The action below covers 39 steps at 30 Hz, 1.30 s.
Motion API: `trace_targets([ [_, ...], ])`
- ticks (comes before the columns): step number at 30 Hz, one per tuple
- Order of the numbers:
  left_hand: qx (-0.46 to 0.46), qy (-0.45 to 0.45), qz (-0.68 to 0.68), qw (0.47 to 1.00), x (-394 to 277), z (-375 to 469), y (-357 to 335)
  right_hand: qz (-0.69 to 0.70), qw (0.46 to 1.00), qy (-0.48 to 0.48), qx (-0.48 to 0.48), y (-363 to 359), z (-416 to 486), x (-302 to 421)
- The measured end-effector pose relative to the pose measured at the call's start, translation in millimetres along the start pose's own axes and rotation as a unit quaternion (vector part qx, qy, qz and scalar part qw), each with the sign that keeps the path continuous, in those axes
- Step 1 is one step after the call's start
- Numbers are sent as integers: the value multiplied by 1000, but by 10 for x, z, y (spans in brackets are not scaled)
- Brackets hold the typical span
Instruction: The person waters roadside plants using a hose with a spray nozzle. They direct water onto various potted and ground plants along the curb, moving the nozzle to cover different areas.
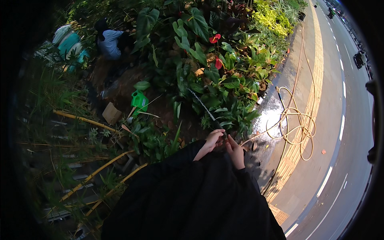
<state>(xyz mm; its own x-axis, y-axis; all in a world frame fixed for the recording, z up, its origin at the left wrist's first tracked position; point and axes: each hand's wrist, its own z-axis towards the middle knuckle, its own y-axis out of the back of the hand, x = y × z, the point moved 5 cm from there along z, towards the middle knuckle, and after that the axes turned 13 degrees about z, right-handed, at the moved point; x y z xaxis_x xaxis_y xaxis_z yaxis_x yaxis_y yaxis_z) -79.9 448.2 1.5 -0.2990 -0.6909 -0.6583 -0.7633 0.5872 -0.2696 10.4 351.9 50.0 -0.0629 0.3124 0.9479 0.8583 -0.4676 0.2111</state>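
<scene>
My left hand (211, 141) is closed around a dark hose nozzle (219, 126) in front of my body. Beside it, my right hand (235, 151) grips the rear end of the same nozzle. A thin jet of water (201, 102) leaves the tip and reaches the large leaves of anthurium plants (181, 78). Red anthurium blooms (215, 38) stand among the leaves. A tan garden hose (255, 136) runs from near my right hand to the pavement, where it lies in tangled loops.
A person (110, 43) crouches among plants at the upper left, near pale and teal sacks (69, 43). A green plastic jug (139, 101) and a brown block (111, 113) lie on soil. Yellow bamboo stems (99, 174) cross the lower left. Right are wet pavement, yellow tactile paving (318, 57) and a road (352, 120) with vehicles.
</scene>
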Motion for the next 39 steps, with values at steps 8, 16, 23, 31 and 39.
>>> trace_targets([
  [8,0,-79,69,995,-211,-60,-95,46,999,9,-15,31,27,62],
  [16,16,-78,110,991,-300,-72,-135,33,998,10,-54,57,75,120],
  [23,80,-233,232,941,-378,-21,-340,111,989,32,-94,137,109,173],
  [31,84,-338,335,875,-543,-159,-488,171,975,71,-120,206,130,197],
  [39,143,-361,312,867,-683,-292,-640,278,948,52,-149,295,107,370],
])
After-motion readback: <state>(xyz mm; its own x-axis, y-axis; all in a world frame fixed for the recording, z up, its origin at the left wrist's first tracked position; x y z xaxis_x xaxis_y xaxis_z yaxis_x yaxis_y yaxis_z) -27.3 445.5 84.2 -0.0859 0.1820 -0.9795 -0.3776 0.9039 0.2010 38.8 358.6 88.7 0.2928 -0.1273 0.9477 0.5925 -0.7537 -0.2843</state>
